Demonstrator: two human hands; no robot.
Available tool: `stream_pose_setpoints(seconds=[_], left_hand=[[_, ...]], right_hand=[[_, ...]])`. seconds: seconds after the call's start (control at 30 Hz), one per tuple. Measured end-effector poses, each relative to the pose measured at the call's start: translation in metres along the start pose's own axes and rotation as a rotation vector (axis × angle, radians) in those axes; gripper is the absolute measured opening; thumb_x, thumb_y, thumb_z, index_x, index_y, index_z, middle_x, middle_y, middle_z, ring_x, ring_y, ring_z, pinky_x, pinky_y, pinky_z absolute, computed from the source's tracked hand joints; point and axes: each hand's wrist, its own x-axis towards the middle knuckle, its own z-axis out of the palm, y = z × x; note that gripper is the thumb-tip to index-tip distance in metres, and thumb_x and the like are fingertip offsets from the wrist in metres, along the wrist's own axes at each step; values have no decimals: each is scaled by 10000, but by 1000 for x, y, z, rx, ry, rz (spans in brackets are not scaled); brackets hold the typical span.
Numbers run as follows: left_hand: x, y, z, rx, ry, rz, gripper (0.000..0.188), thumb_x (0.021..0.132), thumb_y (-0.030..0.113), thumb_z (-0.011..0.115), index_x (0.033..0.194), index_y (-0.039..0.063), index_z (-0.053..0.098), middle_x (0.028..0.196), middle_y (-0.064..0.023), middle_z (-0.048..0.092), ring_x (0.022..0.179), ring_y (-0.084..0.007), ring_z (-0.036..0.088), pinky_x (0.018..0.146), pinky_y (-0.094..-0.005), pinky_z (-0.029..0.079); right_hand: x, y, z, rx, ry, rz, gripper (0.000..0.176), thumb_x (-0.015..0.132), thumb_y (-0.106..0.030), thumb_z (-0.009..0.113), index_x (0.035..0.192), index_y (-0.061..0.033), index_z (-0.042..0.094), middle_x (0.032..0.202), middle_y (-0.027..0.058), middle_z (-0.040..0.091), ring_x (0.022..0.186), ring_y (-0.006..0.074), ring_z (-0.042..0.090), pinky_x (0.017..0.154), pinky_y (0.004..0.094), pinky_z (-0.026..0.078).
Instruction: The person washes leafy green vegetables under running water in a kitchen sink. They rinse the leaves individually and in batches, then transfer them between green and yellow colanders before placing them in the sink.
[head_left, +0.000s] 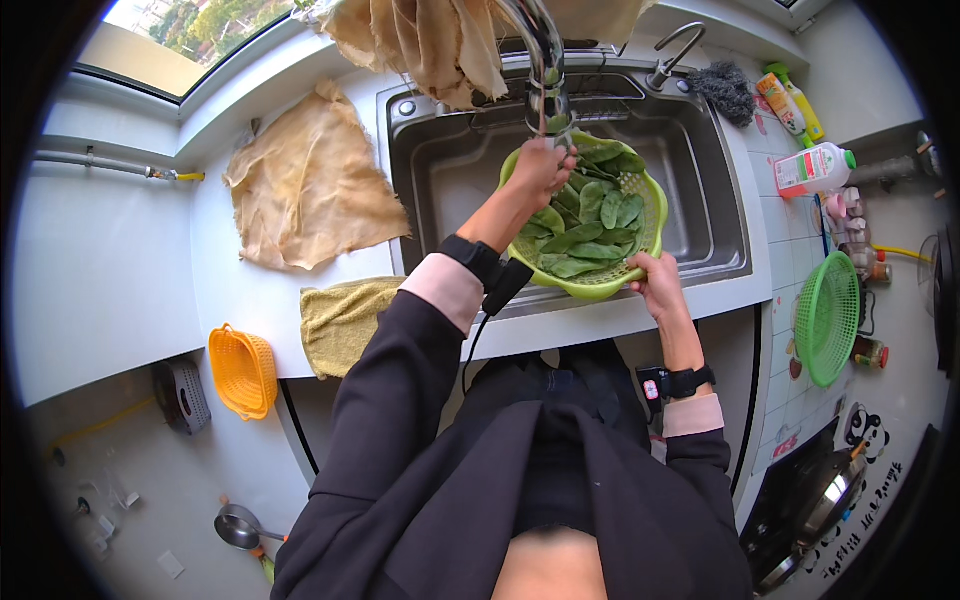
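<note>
A light-green plastic colander (655, 196) full of flat green bean pods (592, 214) is held over the steel sink (686, 172), near its front edge. My right hand (660, 283) grips the colander's near right rim, thumb on top. My left hand (541, 171) is at the lower end of the chrome faucet (550, 94), above the colander's far left side. Its fingers are curled, and whether they grip the spout or only touch it is hard to tell. Part of the pods and the colander's left rim is hidden by the left arm.
Left of the sink lie a tan cloth (311, 187), a yellow-green towel (349, 319) and an orange plastic basket (244, 371). A green basket (827, 319), a bottle of pink liquid (814, 170) and a grey scrubbing cloth (724, 91) are at right. More cloth (420, 45) hangs behind the faucet.
</note>
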Motion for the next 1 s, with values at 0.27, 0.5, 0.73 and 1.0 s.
stream_pose_setpoints(seconds=[0.27, 0.5, 0.73, 1.0], left_hand=[[-5, -10, -28, 332, 250, 148, 214, 906, 214, 563, 852, 10, 599, 639, 13, 481, 452, -49, 352, 402, -208, 250], [-19, -33, -20, 1684, 216, 620, 424, 803, 145, 633, 1202, 82, 503, 1186, -183, 498, 1129, -355, 460, 861, -454, 411], [-22, -35, -31, 1651, 45, 599, 735, 736, 169, 696, 1364, 122, 316, 1240, -197, 425, 1143, -412, 439, 891, -515, 411], [-14, -24, -33, 1755, 131, 469, 233, 760, 64, 572, 969, 43, 472, 951, -171, 599, 841, -397, 596, 705, -495, 453]], right_hand=[[15, -16, 4, -50, -84, -44, 126, 720, -29, 573, 829, 33, 569, 685, 65, 572, 456, 107, 487, 381, 216, 396], [20, -41, 4, -113, -173, -78, 141, 730, -30, 583, 847, 45, 560, 698, 72, 575, 472, 107, 495, 382, 215, 396], [31, -52, -1, -173, -220, -154, 137, 705, -25, 567, 816, 55, 572, 676, 78, 577, 455, 119, 502, 369, 225, 396], [54, -61, 5, -171, -262, -106, 133, 696, -21, 555, 805, 52, 574, 664, 80, 574, 461, 129, 509, 380, 232, 406]])
